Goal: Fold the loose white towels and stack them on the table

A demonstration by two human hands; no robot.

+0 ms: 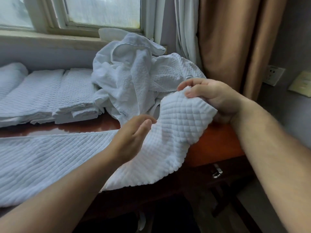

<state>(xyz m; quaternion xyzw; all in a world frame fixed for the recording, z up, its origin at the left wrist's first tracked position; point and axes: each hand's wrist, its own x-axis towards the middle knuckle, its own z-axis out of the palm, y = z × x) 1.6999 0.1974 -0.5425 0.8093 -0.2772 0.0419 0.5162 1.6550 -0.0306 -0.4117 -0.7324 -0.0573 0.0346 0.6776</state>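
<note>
White towel [176,125] in right hand [210,96]

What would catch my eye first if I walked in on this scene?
A white quilted towel lies across the table: the right hand grips its raised end, the left hand is open beside it. Behind, a heap of loose towels sits under the window, with folded towels lined up to its left.
</note>
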